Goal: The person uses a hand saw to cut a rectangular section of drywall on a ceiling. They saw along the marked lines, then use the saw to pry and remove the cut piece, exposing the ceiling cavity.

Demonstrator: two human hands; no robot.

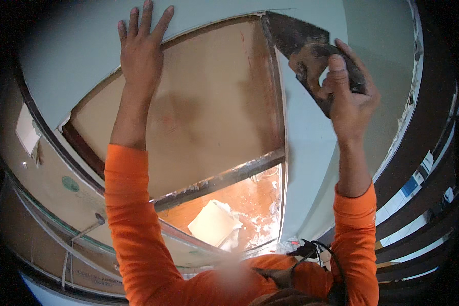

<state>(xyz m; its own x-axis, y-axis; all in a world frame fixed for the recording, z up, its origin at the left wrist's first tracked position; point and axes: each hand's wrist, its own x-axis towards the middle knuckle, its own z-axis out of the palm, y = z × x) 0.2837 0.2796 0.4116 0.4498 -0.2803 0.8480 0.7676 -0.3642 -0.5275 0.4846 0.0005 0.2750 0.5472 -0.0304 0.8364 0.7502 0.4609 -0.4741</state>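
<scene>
My left hand (140, 51) lies with its fingers spread on the pale grey-blue board (76, 56), over the upper edge of a recessed beige panel (204, 97). At the upper right, my right hand (349, 92) grips a dark, worn hand tool (311, 53) with a cut-out handle, apparently a saw. Its broad blade reaches up-left to the upper right corner of the recess, against the board. Part of the blade's edge is hard to make out. Both my forearms are in orange sleeves.
Below the panel, an opening shows a lit wooden floor (255, 199) with pale scraps (214, 222) and debris. Boards with metal rods (79, 234) curve along the left. Dark slats (423, 204) with gaps run along the right. A black cable hangs by my body at the bottom.
</scene>
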